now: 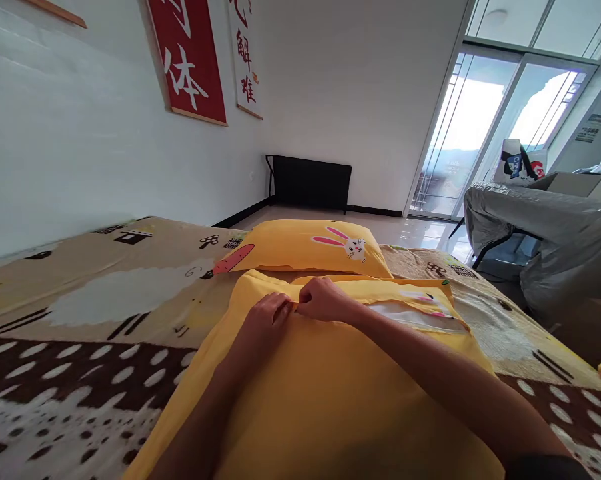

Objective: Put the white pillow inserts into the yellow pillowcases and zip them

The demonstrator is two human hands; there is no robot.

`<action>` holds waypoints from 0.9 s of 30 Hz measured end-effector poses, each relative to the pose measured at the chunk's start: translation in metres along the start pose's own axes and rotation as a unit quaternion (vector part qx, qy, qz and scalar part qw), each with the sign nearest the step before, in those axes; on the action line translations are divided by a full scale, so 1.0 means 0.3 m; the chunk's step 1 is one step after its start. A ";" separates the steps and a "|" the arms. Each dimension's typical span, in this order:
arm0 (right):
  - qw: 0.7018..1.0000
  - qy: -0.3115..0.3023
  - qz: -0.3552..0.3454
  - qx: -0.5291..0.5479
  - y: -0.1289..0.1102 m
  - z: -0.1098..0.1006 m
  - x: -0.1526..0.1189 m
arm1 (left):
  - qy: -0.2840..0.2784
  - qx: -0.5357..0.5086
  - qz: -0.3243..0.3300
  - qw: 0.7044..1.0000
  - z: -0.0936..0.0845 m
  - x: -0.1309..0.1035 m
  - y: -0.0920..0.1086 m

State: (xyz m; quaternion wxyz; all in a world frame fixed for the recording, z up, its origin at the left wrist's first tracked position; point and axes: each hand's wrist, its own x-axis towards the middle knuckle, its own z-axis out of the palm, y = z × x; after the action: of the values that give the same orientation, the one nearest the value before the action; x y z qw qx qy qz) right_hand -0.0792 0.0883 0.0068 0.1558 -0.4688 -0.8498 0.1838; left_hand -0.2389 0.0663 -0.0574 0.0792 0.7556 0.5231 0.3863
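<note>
Both hands are working at the far edge of a soft yellow cotton pillowcase lying on the patterned beige bedsheet. The left hand and right hand are pinching that edge, fingertips meeting. Just beyond the pillowcase, a plump yellow rabbit-print pillow is resting; to its right, a grey covered table is standing.

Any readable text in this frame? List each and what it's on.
"体": red banner on the wall; the character above it is cut off.
"解难": white banner beside it; the character above is cut off.
Sign by the window: too small to read.
Bag by the window: printed graphics, no legible words.
No text on the yellow pillowcase that the left hand and right hand pinch.
</note>
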 end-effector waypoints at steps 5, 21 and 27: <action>0.999 0.044 0.011 -0.012 -0.034 0.025 0.010 | 0.003 -0.061 -0.059 0.996 0.006 -0.003 0.020; 0.999 0.049 0.012 0.004 -0.019 0.005 -0.007 | 0.020 -0.105 -0.070 0.992 0.017 0.005 -0.004; 0.998 0.034 -0.036 -0.030 0.005 -0.008 -0.068 | 0.030 -0.099 -0.055 0.993 0.018 0.009 -0.020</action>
State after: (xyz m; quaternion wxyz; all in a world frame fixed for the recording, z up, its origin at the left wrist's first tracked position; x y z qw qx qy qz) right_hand -0.0665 0.0719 0.0063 0.1764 -0.4486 -0.8655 0.1363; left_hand -0.2394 0.0729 -0.0629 0.1595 0.7021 0.5253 0.4535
